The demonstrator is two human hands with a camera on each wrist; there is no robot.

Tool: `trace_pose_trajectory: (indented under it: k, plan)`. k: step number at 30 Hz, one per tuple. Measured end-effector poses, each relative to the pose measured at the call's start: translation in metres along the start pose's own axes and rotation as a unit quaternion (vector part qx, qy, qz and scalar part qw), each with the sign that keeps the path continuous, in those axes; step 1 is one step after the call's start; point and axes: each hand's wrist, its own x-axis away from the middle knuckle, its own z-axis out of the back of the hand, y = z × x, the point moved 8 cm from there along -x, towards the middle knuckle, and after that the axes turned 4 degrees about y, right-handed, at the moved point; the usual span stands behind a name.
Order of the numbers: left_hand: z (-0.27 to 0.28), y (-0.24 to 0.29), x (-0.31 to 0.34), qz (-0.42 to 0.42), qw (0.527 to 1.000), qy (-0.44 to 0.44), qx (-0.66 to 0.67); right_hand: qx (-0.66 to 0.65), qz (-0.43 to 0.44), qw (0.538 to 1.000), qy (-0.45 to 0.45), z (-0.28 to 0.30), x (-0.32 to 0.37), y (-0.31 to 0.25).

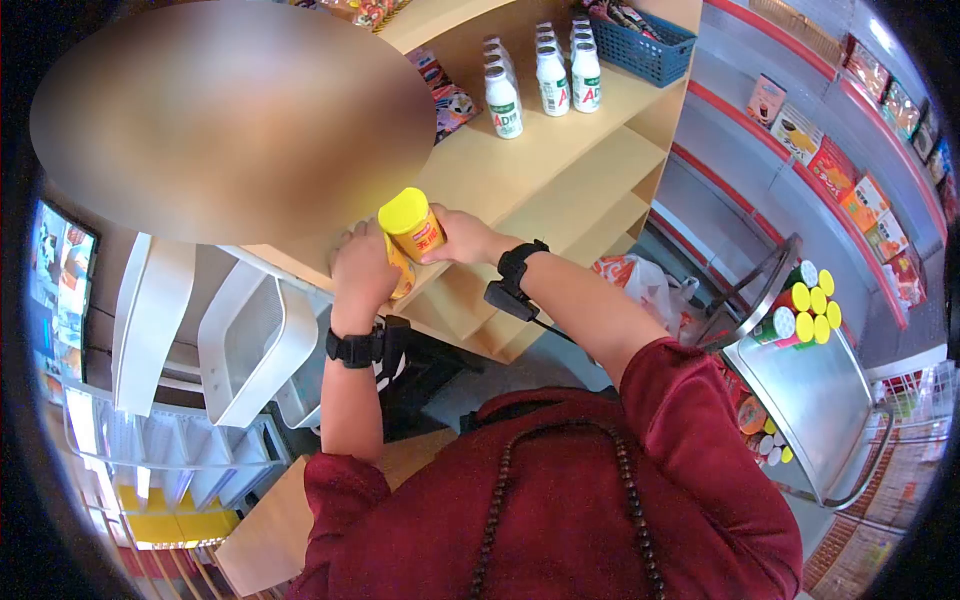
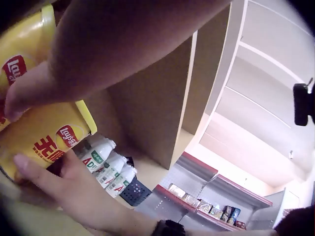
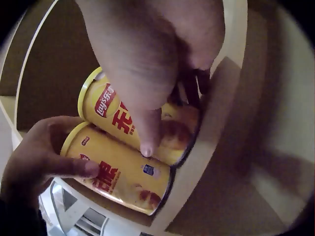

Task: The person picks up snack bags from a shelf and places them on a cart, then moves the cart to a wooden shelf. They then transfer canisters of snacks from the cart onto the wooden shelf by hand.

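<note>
Two yellow Lay's potato chip canisters stand side by side at the front edge of the wooden shelf, close against each other. My right hand (image 1: 462,236) grips one chip canister (image 1: 412,225), its yellow lid facing up in the head view. The other canister (image 3: 118,169) is held by my left hand (image 1: 362,266), whose thumb lies along its side in the right wrist view. In the head view the left hand hides most of that canister. My right thumb (image 3: 147,140) presses on the label of its own canister in the right wrist view.
Farther along the wooden shelf (image 1: 480,185) stand several white milk drink bottles (image 1: 505,105) and a blue basket (image 1: 650,50). White mesh bins (image 1: 255,345) are at the left. A metal cart (image 1: 800,390) at the right carries several more canisters (image 1: 815,305).
</note>
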Motion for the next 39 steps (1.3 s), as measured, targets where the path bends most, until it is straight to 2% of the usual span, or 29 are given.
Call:
trace_pose_trajectory:
  k: [3,5,6,8,9,11,13,14,15,17,18,19,20,21,22,24,25,27,28,29,31,32,34,35,36,37,38,39]
  plan:
    - [0.013,0.018,0.007,-0.039,0.998,0.039,0.002,-0.019,-0.004,1.0,-0.001,0.01,0.008,-0.001]
    - [0.041,0.045,0.016,-0.088,0.982,0.167,0.016,-0.051,-0.007,0.998,-0.032,0.02,0.02,0.0]
    - [0.045,0.059,0.015,-0.101,0.98,0.169,0.022,-0.045,-0.013,0.999,-0.021,0.033,0.028,0.002]
    - [0.052,0.095,0.015,-0.17,0.966,0.189,0.038,-0.126,-0.013,0.992,0.021,0.063,0.051,0.007]
    - [0.052,0.112,0.014,-0.184,0.963,0.189,0.044,-0.12,-0.021,0.992,0.034,0.074,0.066,0.019]
    - [0.051,0.158,0.01,-0.259,0.947,0.184,0.057,-0.025,-0.023,0.982,0.185,0.125,0.101,0.04]
    - [0.034,0.202,-0.002,-0.295,0.933,0.188,0.082,-0.006,-0.041,0.969,0.243,0.167,0.135,0.059]
    - [0.017,0.227,-0.014,-0.32,0.924,0.146,0.153,0.005,-0.054,0.956,0.289,0.191,0.152,0.07]
    - [-0.002,0.251,-0.027,-0.342,0.907,0.101,0.222,0.011,-0.058,0.953,0.298,0.206,0.166,0.083]
    - [-0.039,0.295,-0.057,-0.357,0.897,0.083,0.245,0.015,-0.175,0.928,0.328,0.235,0.193,0.135]
    - [-0.061,0.315,-0.073,-0.359,0.892,0.062,0.267,0.018,-0.179,0.924,0.337,0.248,0.2,0.152]
    - [-0.08,0.334,-0.09,-0.367,0.889,0.061,0.268,-0.005,-0.254,0.911,0.324,0.258,0.208,0.182]
    - [-0.105,0.35,-0.116,-0.338,0.902,0.034,0.268,-0.028,-0.325,0.893,0.311,0.27,0.212,0.214]
    - [-0.133,0.366,-0.139,-0.305,0.914,0.005,0.267,-0.028,-0.328,0.89,0.317,0.281,0.214,0.247]
    - [-0.158,0.385,-0.162,-0.31,0.912,0.006,0.268,-0.018,-0.309,0.892,0.329,0.294,0.21,0.283]
    - [-0.193,0.405,-0.209,-0.261,0.927,0.063,0.261,-0.018,-0.294,0.894,0.337,0.309,0.198,0.353]
    - [-0.211,0.42,-0.227,-0.259,0.929,0.059,0.259,-0.023,-0.297,0.894,0.335,0.317,0.194,0.384]
    - [-0.235,0.44,-0.263,-0.216,0.945,0.051,0.239,-0.037,-0.299,0.885,0.355,0.349,0.171,0.404]
    - [-0.251,0.448,-0.278,-0.213,0.949,0.037,0.231,-0.002,-0.353,0.885,0.304,0.357,0.161,0.424]
    - [-0.263,0.458,-0.293,-0.208,0.944,0.037,0.255,0.034,-0.302,0.877,0.371,0.361,0.158,0.457]
    - [-0.291,0.471,-0.316,-0.194,0.941,0.03,0.276,0.072,-0.256,0.888,0.375,0.369,0.148,0.488]
    - [-0.299,0.474,-0.323,-0.194,0.933,0.054,0.297,0.064,-0.261,0.89,0.369,0.371,0.146,0.504]
    - [-0.305,0.476,-0.324,-0.169,0.931,0.104,0.306,0.132,-0.275,0.876,0.373,0.373,0.149,0.522]
    - [-0.322,0.479,-0.322,-0.166,0.935,0.096,0.299,0.123,-0.28,0.878,0.369,0.371,0.149,0.529]
    - [-0.339,0.467,-0.322,-0.086,0.894,0.12,0.424,0.124,-0.26,0.88,0.377,0.372,0.15,0.531]
    - [-0.356,0.452,-0.32,-0.005,0.831,0.141,0.538,0.124,-0.241,0.881,0.387,0.372,0.152,0.531]
    - [-0.367,0.453,-0.318,-0.003,0.835,0.136,0.533,0.134,-0.203,0.879,0.411,0.371,0.153,0.527]
    - [-0.391,0.457,-0.319,0.031,0.805,0.043,0.591,0.129,-0.204,0.88,0.409,0.368,0.153,0.53]
